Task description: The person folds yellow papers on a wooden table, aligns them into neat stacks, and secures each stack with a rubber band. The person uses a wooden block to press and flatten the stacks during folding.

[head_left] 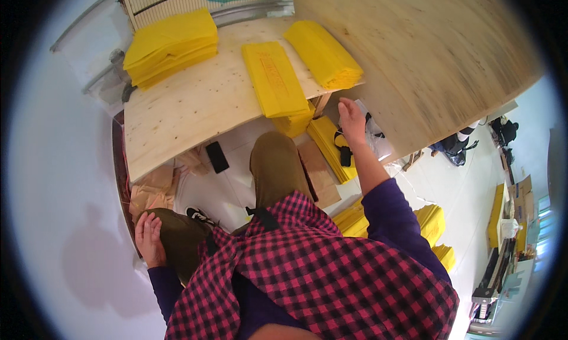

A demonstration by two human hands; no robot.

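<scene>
My left hand (149, 238) rests on my left knee, its fingers loosely apart and nothing in them. Out past the front edge of the plywood table (183, 112), my right hand (353, 122) is held up with loosely bent fingers. I see nothing in its grasp. Nearest to it are a thick stack of folded yellow sheets (324, 53) at the table's right end and a yellow bundle (329, 143) below. Left of that stack, another yellow stack (274, 80) with faint red marks overhangs the front edge. A wide yellow pile (171, 44) occupies the table's far left.
A large plywood panel (426, 56) rises at the right. Under the table are a black phone-like slab (217, 157) and brown paper (155, 189). Beside my right wrist is a small black device (345, 155). More yellow bundles (430, 222) lie on the floor.
</scene>
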